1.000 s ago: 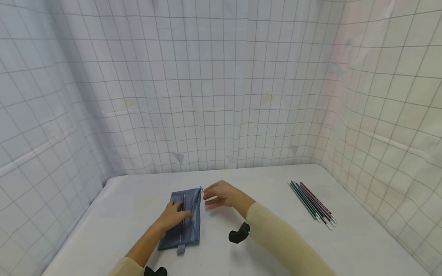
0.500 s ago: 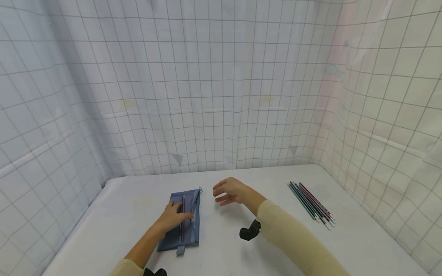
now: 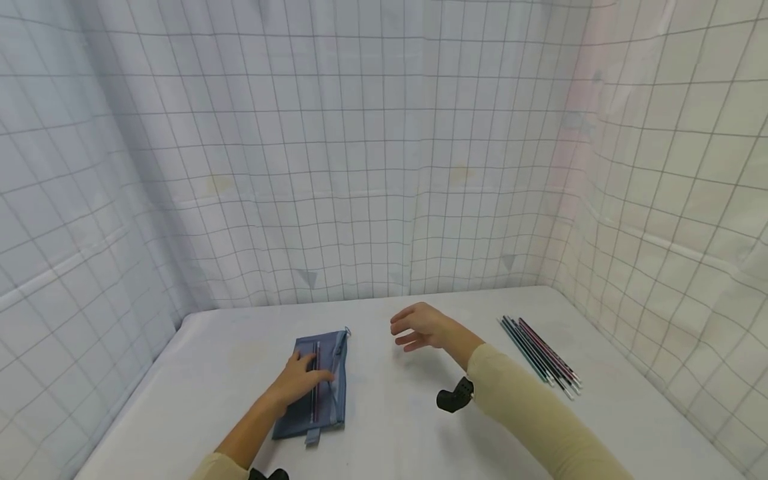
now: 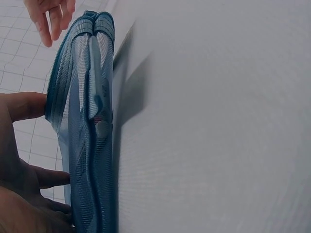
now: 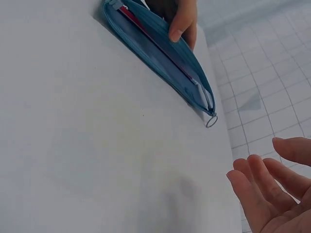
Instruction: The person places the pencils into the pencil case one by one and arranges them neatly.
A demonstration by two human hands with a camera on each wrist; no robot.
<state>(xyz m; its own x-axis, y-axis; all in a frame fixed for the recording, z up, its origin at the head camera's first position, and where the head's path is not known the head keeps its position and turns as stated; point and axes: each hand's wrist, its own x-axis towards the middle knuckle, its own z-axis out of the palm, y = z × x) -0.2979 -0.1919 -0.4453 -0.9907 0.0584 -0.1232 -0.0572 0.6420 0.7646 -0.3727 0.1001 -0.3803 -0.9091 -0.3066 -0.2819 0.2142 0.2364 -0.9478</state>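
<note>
A blue mesh zip pencil case (image 3: 294,424) lies flat on the left half of the white table. My left hand (image 3: 298,380) rests on it with spread fingers, and the thumb touches near the zip edge. Through the mesh show slim dark and red pencils (image 3: 315,400). In the right wrist view the zipped mouth gapes, with a red pencil (image 5: 141,25) inside and a metal ring (image 5: 212,121) at the far corner. My right hand (image 3: 423,327) hovers to the right of the case, fingers loosely bent and holding nothing.
A loose bundle of dark green, red and black pencils (image 3: 540,357) with white ends lies on the right side of the table. White grid-patterned curtains (image 3: 336,167) surround the table at the back and both sides.
My right hand has moved right, away from the case's ring corner and toward the pencil bundle. The left hand has stayed on the case.
</note>
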